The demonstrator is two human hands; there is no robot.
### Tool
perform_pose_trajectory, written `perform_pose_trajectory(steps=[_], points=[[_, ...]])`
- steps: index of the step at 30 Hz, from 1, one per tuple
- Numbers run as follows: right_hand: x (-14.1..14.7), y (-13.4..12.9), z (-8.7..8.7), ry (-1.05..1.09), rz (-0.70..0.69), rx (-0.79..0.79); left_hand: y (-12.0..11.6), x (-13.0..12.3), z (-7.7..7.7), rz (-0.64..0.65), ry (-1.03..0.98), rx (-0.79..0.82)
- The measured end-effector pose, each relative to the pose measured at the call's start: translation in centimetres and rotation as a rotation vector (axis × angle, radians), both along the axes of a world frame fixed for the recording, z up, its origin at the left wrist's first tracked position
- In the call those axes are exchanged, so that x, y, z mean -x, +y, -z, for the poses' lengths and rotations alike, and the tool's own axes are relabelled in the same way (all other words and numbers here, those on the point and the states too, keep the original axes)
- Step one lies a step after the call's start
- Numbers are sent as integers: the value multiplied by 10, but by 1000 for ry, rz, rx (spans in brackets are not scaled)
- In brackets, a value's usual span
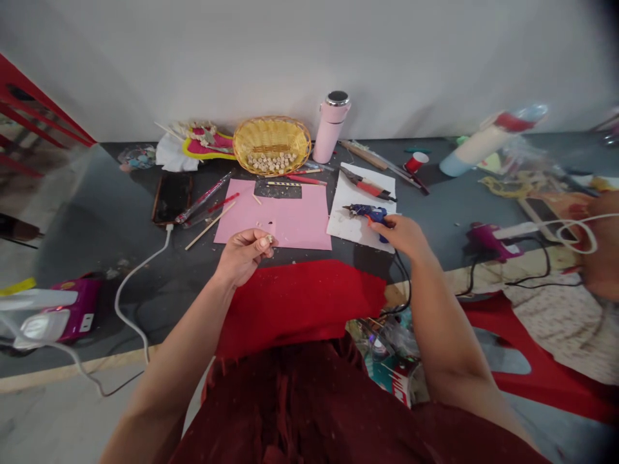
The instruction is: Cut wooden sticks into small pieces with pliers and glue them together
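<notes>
Centrally, a small pale piece (269, 239) being pinched between thumb and fingertips of the left hand (249, 254), over pink paper (304, 225), right of center a blue glue gun (366, 212) being gripped by the right hand (400, 233).

Glue gun (366, 212) (blue) on white paper (345, 221)

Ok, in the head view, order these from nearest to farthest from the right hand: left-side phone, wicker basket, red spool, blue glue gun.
1. Blue glue gun, in the right hand.
2. Red spool, just beyond the hand.
3. Wicker basket, back, left of centre.
4. Phone, far left.
</notes>
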State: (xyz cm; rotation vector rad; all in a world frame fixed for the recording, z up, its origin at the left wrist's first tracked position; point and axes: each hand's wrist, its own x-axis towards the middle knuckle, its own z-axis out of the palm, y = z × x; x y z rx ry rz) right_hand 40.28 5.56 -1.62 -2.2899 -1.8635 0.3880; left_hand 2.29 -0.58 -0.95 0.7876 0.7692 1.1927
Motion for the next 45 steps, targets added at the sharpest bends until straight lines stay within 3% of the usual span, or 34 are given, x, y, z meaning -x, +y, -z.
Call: perform_pose_trajectory(steps=[7,11,15,18,22,28,37,45], points=[[2,-8,-6,300,181,-120,-2,0,-4,21,-57,29],[15,-14,-16,694,272,-226,-1,1,-5,24,-90,17],[41,-29,-24,1175,171,-174,-1,1,-4,13,-97,6],[70,-48,-27,1355,52,-50,0,0,-4,-5,-114,16],[109,-74,-32,1321,-147,1,0,0,-4,-15,-130,18],[143,-93,-42,1273,-386,-85,-1,0,-6,3,-140,38],[158,-101,-42,1223,-498,-85,-3,0,-9,31,-181,46],[164,-103,-34,1294,-493,-71,-3,0,-9,38,-171,65]])
